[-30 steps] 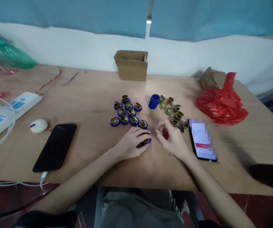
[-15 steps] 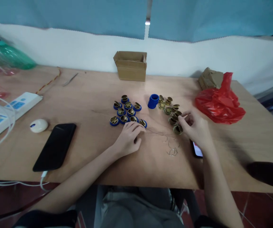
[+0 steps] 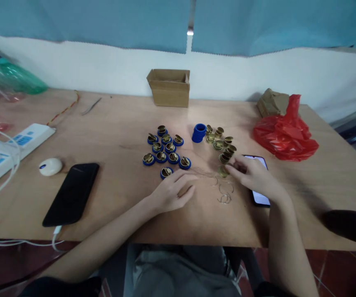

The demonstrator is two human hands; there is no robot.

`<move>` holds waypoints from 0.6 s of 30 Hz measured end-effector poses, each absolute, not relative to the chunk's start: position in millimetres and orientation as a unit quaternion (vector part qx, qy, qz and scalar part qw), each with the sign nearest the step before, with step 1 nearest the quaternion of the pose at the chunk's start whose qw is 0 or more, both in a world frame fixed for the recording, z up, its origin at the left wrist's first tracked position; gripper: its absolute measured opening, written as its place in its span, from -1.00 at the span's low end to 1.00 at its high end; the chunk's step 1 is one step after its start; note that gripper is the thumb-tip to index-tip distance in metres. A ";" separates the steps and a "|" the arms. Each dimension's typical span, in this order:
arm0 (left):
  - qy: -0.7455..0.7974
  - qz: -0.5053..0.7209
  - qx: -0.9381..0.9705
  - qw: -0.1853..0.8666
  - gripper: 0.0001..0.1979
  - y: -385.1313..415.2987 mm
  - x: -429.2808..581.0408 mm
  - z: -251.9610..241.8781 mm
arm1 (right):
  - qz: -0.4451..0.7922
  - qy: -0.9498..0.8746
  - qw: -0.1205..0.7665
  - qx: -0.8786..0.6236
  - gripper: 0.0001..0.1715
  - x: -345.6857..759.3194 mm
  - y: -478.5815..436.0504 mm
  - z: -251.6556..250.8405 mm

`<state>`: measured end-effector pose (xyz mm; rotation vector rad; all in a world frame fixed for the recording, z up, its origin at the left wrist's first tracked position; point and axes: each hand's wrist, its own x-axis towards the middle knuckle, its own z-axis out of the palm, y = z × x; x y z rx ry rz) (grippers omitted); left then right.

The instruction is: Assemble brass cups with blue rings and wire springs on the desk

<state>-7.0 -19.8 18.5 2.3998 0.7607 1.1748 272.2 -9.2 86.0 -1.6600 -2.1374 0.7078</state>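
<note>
My left hand point(image 3: 175, 192) rests low over the table, fingers stretched out and thumb apart, with nothing visible in it. Just beyond its fingers lies a brass lidded piece in a blue ring point(image 3: 166, 172). Several more brass pieces in blue rings point(image 3: 173, 157) are grouped behind it. My right hand point(image 3: 252, 173) has its thumb and fingertips closed on the edge of a bare brass lidded piece point(image 3: 222, 171), which appears tilted. Other bare brass pieces point(image 3: 218, 144) run in a line behind, beside a stack of blue rings point(image 3: 199, 133).
Thin wire rings point(image 3: 225, 194) lie between my hands. A lit phone point(image 3: 260, 198) is partly under my right hand; a red plastic bag point(image 3: 286, 138) stands farther right. A cardboard box point(image 3: 170, 93) is at the back. Leftward are a black phone point(image 3: 71, 194) and a power strip point(image 3: 17, 148).
My left hand has drawn back and right, its thumb opening out, and a blue-ringed brass piece now shows beyond it. My right hand has shifted slightly nearer and left with the nearest bare brass piece.
</note>
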 end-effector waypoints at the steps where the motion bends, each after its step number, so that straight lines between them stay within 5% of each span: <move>1: 0.278 0.399 0.844 0.226 -0.63 -22.1 -5.2 17.2 | 0.285 -0.755 0.194 -0.557 -0.75 265.7 -10.8 86.6; 5: 0.314 0.353 0.783 0.405 -0.39 -26.0 0.9 13.8 | 0.391 -0.748 0.238 -0.481 -0.67 232.0 -17.4 81.4; 11: 0.357 0.402 0.666 0.517 -0.71 -14.4 3.4 10.9 | 0.495 -0.656 0.321 -0.471 -0.59 207.1 -17.7 71.8; 15: 0.352 0.428 0.581 0.596 -0.70 -7.2 2.6 8.5 | 0.416 -0.633 0.366 -0.541 -0.58 223.9 -9.4 73.5; 18: 0.336 0.438 0.536 0.639 -0.63 -6.5 1.8 9.7 | 0.374 -0.661 0.294 -0.581 -0.62 242.2 -4.8 76.6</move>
